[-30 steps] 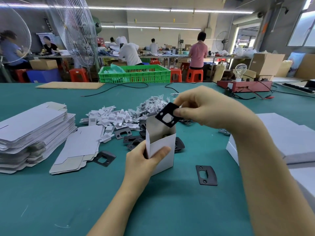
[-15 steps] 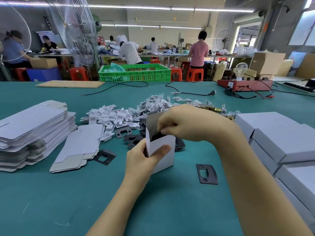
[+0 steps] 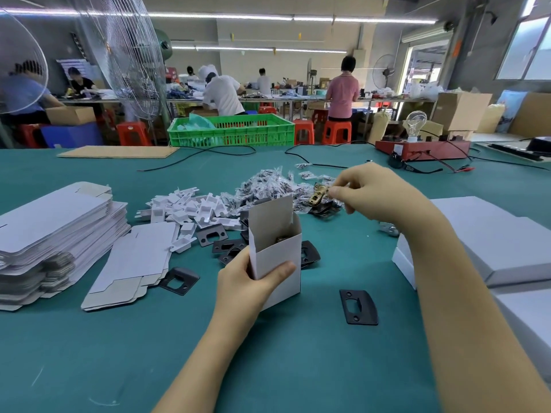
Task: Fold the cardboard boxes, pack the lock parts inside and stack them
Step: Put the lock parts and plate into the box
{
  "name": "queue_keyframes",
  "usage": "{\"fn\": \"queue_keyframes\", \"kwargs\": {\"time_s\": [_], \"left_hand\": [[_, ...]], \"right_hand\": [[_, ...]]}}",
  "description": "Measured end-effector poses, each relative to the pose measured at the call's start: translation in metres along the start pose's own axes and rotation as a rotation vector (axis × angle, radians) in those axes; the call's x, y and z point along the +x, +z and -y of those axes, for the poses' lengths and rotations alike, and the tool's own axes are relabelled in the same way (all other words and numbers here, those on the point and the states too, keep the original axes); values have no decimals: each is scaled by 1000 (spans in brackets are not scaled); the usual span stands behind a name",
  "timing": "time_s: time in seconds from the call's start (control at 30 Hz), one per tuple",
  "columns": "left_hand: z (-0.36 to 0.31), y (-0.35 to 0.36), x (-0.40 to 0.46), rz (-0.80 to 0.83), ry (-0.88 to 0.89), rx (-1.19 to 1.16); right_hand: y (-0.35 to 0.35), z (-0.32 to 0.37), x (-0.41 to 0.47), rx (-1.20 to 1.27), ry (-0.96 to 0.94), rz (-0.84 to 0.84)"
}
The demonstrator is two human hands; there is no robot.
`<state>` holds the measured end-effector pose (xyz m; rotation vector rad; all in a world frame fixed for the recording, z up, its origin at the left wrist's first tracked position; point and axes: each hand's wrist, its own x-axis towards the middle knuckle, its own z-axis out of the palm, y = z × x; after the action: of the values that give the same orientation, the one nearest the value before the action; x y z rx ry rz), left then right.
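Currently, packing of one carton is judged to be under way and unfinished. Nearest the camera, a lone black strike plate [image 3: 358,307] is seen flat on the green table [image 3: 89,353], apart from the carton and not yet packed. Just beyond it, an erected white box [image 3: 275,254] is held upright by the left hand [image 3: 247,286], whose thumb and fingers are wrapped around its lower front corner. Its top flap stands open, and something dark with a brassy glint is visible inside, so at least one part is taken to be loaded; how many cannot be told. To the right, closed white boxes [image 3: 492,242] are noted resting against one another, judged to be finished units.

At the left, a tall pile of flat box blanks [image 3: 53,231] and a smaller loose pile [image 3: 134,263] remain unfolded, so the bulk of the work is assessed as outstanding. Further back, white plastic inserts [image 3: 190,210], more black plates [image 3: 226,242] and bagged screws [image 3: 268,186] are heaped loose. Over that heap the right hand [image 3: 375,195] is observed pinching a brass latch piece [image 3: 318,195] between the fingertips. Insertion, closing of the flap and stacking are still to be done for this carton.
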<state>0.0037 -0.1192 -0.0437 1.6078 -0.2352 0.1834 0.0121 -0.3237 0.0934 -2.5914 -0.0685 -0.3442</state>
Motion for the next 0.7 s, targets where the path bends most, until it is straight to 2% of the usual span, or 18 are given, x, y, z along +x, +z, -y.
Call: {"fn": "queue_keyframes", "kwargs": {"time_s": [0.2,0.4,0.47,0.57,0.7], "left_hand": [[0,-1,1,-85,17,22],[3,-3,6,-152,-13,6],[6,-3,7,-150,-25,-12],[7,-3,7,-143,-19,-28],[8,-3,8,-142,-15,-48]], "right_hand": [[24,-29,10,82,194,-28],[65,-39,32,115,235,-205],[85,-40,46,139,245,-212],[113,-45,68,-22,177,-87],[131,-58,88,-366,59,142]]}}
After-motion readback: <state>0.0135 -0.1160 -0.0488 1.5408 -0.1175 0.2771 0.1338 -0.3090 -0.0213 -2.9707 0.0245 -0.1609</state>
